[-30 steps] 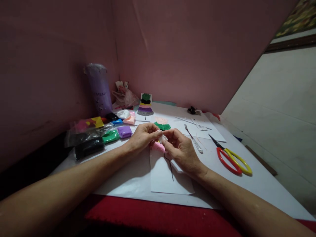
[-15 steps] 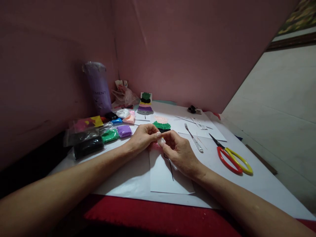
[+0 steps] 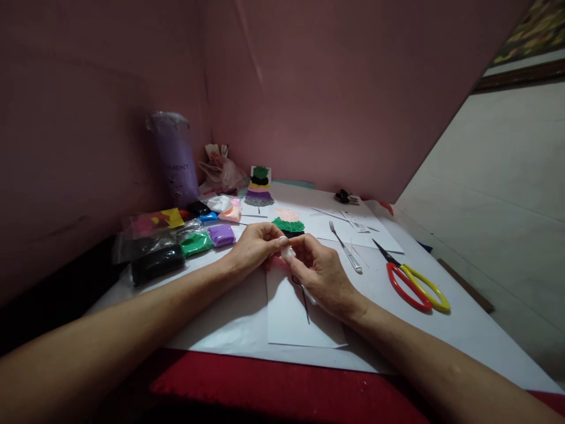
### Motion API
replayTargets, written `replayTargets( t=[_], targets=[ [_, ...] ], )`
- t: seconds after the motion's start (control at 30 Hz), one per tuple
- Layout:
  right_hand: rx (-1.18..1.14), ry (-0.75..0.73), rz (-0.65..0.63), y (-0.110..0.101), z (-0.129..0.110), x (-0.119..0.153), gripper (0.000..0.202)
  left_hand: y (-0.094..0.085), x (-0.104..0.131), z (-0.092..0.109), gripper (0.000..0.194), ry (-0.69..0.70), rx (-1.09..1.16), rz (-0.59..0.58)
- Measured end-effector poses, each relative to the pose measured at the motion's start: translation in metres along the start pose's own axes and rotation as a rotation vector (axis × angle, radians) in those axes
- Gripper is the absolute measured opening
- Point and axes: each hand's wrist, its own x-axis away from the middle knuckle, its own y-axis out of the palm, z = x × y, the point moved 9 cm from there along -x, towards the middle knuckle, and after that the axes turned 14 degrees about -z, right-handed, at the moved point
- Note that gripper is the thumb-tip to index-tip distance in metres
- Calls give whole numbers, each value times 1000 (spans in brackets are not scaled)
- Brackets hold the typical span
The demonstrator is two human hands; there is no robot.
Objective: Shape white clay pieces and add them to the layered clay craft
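My left hand (image 3: pixel 253 250) and my right hand (image 3: pixel 324 274) meet above a white card (image 3: pixel 286 318). Pinched between the thumbs and fingertips of both is a small piece of white modelling clay (image 3: pixel 288 252). On the card under my hands lie bands of clay: a pale peach one (image 3: pixel 288 214), a green one (image 3: pixel 288 225) and a black one. A bit of pink shows below my fingers, and a dark drawn line (image 3: pixel 305 306) runs down the card. My hands hide the middle of the picture.
Bagged clay lies at left, including green (image 3: pixel 196 243), purple (image 3: pixel 222 235) and black (image 3: pixel 158 264) packs. Behind stand a purple tumbler (image 3: pixel 176 159) and a layered clay tree picture (image 3: pixel 260 191). To the right are a fork (image 3: pixel 346 247), scissors (image 3: pixel 410 282) and keys (image 3: pixel 345 197).
The view has shifted very slightly. Both hands keep their pinch on the white clay, with hardly any movement of the fingers.
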Motion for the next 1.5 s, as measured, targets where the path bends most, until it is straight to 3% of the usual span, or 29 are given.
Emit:
replayTargets(
  t=[0.73,1.5],
  targets=[
    [76,18,16,-2,-4,1,11,1,0,2,15,-18,-21,-2],
    [88,3,-26,3,0,0,5,0,-2,-2,19,-20,-127,-15]
  ],
)
